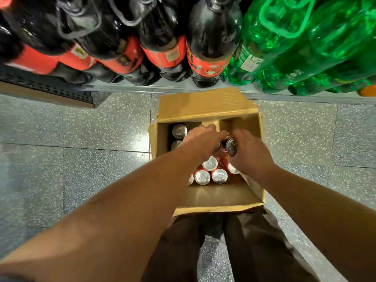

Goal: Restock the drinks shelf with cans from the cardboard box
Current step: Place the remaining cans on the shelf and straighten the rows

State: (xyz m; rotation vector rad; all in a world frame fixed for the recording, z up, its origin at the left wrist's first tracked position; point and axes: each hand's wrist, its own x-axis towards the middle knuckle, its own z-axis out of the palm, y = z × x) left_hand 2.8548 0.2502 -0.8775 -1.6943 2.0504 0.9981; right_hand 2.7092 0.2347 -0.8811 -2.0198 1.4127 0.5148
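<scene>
The cardboard box [205, 106] sits on the floor [81, 139] at 12 o'clock, below the shelf's bottles [209, 43]. The right hand [252, 155] curls its fingers around a tilted can [231, 146]; the left hand [203, 141] covers another, grip unclear. Several upright cans [210, 163] remain, so restocking looks far from done.

No text legible to me. Red bottle labels [205, 64], green bottle labels [249, 62] and can tops [202, 177] are too blurred to read.
</scene>
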